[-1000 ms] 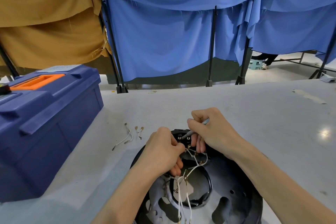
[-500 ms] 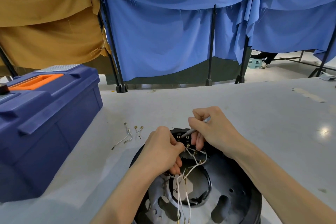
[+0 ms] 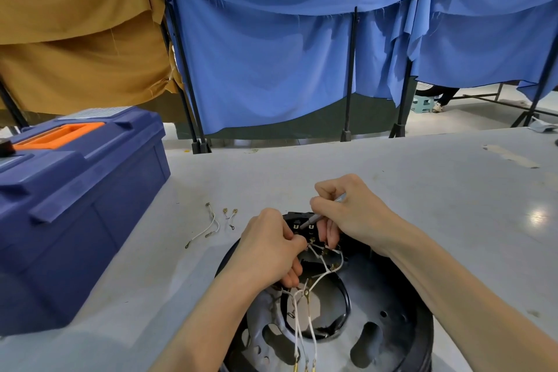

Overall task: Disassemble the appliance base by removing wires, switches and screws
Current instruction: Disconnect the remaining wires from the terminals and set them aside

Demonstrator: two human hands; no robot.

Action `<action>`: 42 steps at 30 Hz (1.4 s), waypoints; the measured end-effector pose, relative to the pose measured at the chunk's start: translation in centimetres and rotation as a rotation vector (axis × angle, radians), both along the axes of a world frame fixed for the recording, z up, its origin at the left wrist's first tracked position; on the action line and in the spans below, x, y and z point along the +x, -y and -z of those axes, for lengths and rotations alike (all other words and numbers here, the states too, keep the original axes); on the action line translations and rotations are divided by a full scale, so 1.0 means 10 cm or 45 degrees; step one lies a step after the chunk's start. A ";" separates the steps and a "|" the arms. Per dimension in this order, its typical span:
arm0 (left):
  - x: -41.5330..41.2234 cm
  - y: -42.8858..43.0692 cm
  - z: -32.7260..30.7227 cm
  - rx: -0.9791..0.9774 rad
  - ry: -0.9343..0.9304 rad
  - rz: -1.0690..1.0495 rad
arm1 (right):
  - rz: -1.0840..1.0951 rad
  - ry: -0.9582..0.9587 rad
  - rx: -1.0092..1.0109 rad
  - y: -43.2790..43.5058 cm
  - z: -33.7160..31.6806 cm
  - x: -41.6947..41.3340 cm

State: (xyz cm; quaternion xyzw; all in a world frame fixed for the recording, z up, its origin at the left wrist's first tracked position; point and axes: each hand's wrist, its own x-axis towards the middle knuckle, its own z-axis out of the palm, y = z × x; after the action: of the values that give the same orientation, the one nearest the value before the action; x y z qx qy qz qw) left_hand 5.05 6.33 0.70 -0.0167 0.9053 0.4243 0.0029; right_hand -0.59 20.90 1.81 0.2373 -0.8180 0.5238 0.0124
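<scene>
The round black appliance base [image 3: 389, 329] lies open side up at the table's near edge. White wires [image 3: 327, 264] with brass terminals run from its black switch block [image 3: 302, 222] down across the middle. My left hand [image 3: 268, 246] pinches a wire at the block's near side. My right hand [image 3: 350, 214] grips a thin metal screwdriver [image 3: 314, 220], its tip set on the switch block's terminals. The fingers of both hands hide part of the block.
A closed blue toolbox [image 3: 75, 199] with an orange handle stands on the table at the left. Two loose white wires [image 3: 208, 228] and small terminals [image 3: 231, 214] lie on the grey table [image 3: 453, 190] between toolbox and base. Blue and tan curtains hang behind.
Both hands stay at the switch block with only slight shifts. The screwdriver tip remains on the terminals.
</scene>
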 end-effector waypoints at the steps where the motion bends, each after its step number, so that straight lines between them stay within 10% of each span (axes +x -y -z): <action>1: 0.00 0.00 0.00 0.002 0.005 0.002 | -0.005 0.008 0.003 0.00 0.00 0.00; 31: 0.03 0.09 -0.11 0.114 0.088 0.000 | 0.199 0.151 -0.403 -0.03 0.01 0.03; 42: 0.04 0.27 -0.38 0.733 0.062 0.007 | 0.247 0.282 -0.565 -0.05 -0.01 -0.01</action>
State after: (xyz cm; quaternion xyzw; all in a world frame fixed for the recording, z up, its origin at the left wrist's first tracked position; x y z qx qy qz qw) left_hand 5.44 3.64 4.51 -0.0227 0.7474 0.6632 0.0304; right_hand -0.66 21.37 1.89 0.0906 -0.6983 0.7096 0.0248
